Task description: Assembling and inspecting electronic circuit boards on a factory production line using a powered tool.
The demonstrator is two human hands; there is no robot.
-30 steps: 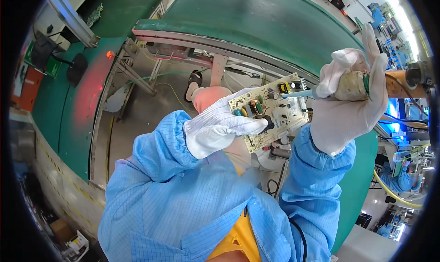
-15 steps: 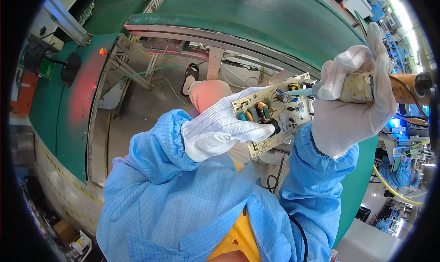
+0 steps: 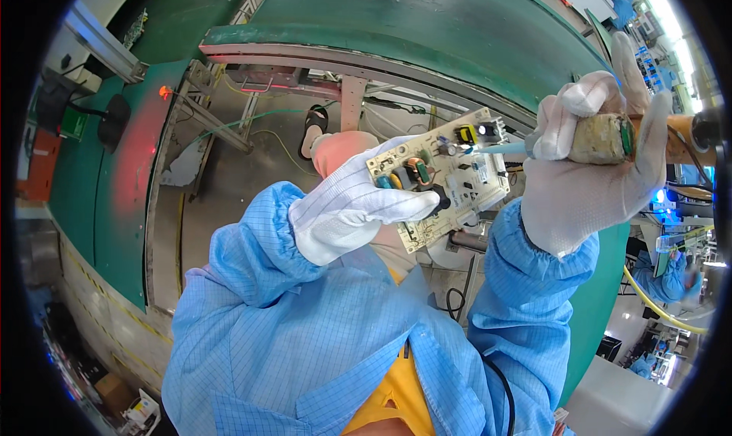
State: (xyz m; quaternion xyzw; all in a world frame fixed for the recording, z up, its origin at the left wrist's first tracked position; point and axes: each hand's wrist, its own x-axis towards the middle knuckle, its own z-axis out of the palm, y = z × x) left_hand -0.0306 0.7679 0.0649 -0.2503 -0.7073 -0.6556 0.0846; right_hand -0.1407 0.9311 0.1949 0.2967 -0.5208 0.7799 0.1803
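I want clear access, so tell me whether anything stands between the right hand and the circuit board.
Only the pale-blue shaft extending from the right hand toward the circuit board; nothing else visible stands between.

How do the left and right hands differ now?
The left hand grips a circuit board; the right hand holds a pale-blue-tipped tool. The left hand's thumb lies across the board; the right hand has curled fingers and one raised. Both wear white gloves.
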